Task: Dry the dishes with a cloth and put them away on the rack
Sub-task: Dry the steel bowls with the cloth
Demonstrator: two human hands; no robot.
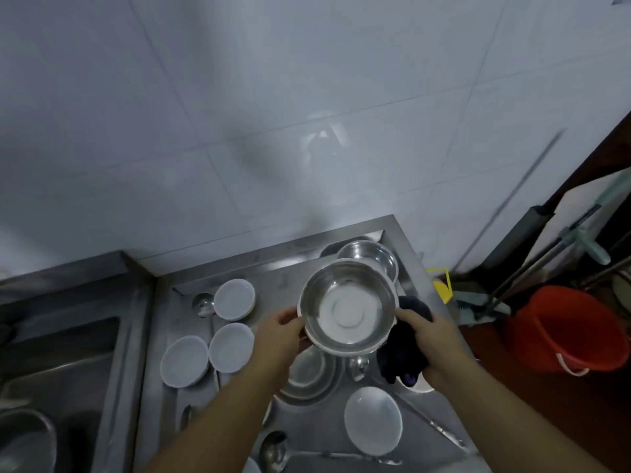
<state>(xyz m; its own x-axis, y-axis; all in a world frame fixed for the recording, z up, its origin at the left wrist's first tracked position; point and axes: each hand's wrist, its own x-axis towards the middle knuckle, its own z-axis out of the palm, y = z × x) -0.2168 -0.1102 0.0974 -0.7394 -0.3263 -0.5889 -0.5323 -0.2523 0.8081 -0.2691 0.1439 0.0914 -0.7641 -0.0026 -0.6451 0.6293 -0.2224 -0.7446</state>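
Note:
I hold a steel bowl (348, 307) upright above the steel counter (280, 274), its open side facing me. My left hand (278, 336) grips its left rim. My right hand (432, 339) grips its right rim together with a dark cloth (401, 360) that hangs down below the bowl. A second steel bowl (370, 256) sits on the counter just behind the held one. No rack is in view.
Three white dishes (235, 299) (231, 347) (184, 361) lie left of my hands, another white dish (373, 419) near me. A steel plate (310, 373) lies under my left arm, ladles (273, 450) (204, 305) around. A sink (51, 370) is at the left, a red bucket (565, 329) on the floor at the right.

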